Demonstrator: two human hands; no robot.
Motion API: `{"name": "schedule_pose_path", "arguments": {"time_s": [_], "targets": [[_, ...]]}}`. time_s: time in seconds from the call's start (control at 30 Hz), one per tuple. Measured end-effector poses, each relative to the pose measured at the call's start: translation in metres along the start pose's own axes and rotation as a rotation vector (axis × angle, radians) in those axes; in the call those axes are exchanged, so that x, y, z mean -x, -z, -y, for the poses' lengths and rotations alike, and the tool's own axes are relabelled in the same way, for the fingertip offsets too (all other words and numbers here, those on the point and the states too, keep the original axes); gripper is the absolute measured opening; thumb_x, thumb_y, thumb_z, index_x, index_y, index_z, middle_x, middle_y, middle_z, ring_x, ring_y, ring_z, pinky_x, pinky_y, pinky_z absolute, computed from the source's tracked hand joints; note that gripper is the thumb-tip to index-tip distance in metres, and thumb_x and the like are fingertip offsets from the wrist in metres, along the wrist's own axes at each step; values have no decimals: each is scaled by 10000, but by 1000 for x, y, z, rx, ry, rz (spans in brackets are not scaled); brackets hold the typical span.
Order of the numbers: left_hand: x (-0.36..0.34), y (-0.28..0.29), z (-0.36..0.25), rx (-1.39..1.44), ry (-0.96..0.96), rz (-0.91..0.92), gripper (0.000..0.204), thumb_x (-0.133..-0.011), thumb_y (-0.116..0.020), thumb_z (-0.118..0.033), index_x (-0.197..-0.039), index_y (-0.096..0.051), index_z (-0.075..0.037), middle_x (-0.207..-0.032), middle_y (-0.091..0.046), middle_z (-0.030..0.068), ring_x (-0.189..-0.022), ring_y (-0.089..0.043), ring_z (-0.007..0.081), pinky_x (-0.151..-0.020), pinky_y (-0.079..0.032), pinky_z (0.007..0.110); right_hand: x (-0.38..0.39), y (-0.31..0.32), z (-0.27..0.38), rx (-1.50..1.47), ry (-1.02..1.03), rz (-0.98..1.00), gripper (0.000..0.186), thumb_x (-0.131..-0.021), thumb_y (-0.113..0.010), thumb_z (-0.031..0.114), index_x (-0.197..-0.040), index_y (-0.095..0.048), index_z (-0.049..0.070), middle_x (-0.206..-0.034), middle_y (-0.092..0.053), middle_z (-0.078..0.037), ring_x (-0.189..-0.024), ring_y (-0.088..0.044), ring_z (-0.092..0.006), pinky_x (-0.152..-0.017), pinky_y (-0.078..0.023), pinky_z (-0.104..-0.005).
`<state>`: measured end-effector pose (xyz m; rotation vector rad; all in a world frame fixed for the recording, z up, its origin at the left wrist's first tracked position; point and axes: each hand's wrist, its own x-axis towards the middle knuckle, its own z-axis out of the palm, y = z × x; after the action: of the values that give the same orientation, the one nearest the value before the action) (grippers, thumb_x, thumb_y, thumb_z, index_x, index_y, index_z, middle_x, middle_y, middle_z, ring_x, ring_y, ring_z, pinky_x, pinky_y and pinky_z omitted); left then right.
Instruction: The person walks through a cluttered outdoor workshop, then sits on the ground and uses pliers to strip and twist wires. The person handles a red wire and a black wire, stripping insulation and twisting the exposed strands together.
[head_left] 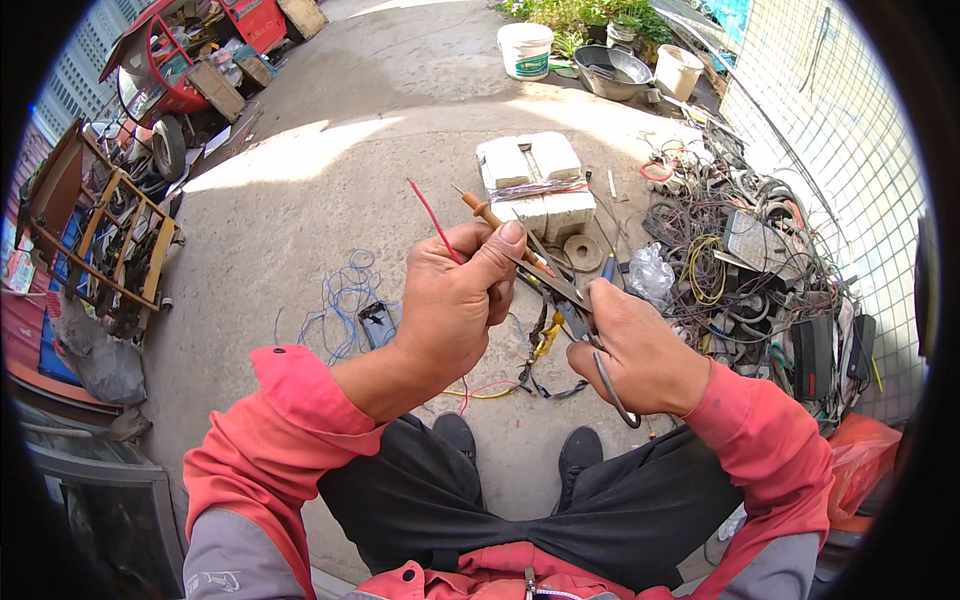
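My left hand (455, 295) is closed, pinching an orange-brown probe (483, 210) with a thin metal tip between thumb and fingers. A red wire (432, 217) sticks up out of the same hand. My right hand (640, 350) is wrapped round a pair of scissors (560, 284); their grey handle loop shows below the fingers. The metal blades reach to the left fingertips, against or close beside the probe's lower end. Whether they touch it is hard to tell. Below the hands, yellow, red and dark wires (547, 340) lie on the ground, partly hidden.
White foam blocks (540, 165) bound with tape sit ahead, beside a beige ring (581, 252). Tangled cables and scrap (740, 260) pile up along the right wall. Blue wire (345, 300) and a small dark device (378, 325) lie left. Buckets (525, 50) stand farther off.
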<state>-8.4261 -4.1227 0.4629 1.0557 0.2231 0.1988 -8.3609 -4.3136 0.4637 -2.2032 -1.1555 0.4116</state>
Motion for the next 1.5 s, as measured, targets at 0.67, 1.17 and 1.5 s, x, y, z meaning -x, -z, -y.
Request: {"name": "schedule_pose_path", "arguments": {"time_s": [0.67,1.17,1.5], "targets": [[3,-9,1,-59,44,-58,226,-941,-619,-207,-822,-594,-17,-551,-435,-31,-432,-321,43,-407,-230,218,3,4,9,122,-33,29,393,-786,-656,191,-954,-439,-89,-878,-551,-285,-852,-571,-452,-747,-450,-490],[3,-3,-1,57,5,-18,243,-927,-643,-210,-787,-603,-15,-538,-456,-15,-425,-349,48,-391,-239,218,1,-7,4,137,21,-74,211,-772,-539,85,-837,-402,-62,-711,-517,-279,-700,-531,-482,-644,-410,-519],[3,0,-6,55,0,22,198,-951,-593,-170,-807,-545,-42,-579,-413,-21,-452,-310,59,-413,-230,230,-1,-10,4,151,74,-151,180,-760,-560,44,-774,-409,-54,-592,-500,-252,-590,-527,-473,-562,-400,-520]]}}
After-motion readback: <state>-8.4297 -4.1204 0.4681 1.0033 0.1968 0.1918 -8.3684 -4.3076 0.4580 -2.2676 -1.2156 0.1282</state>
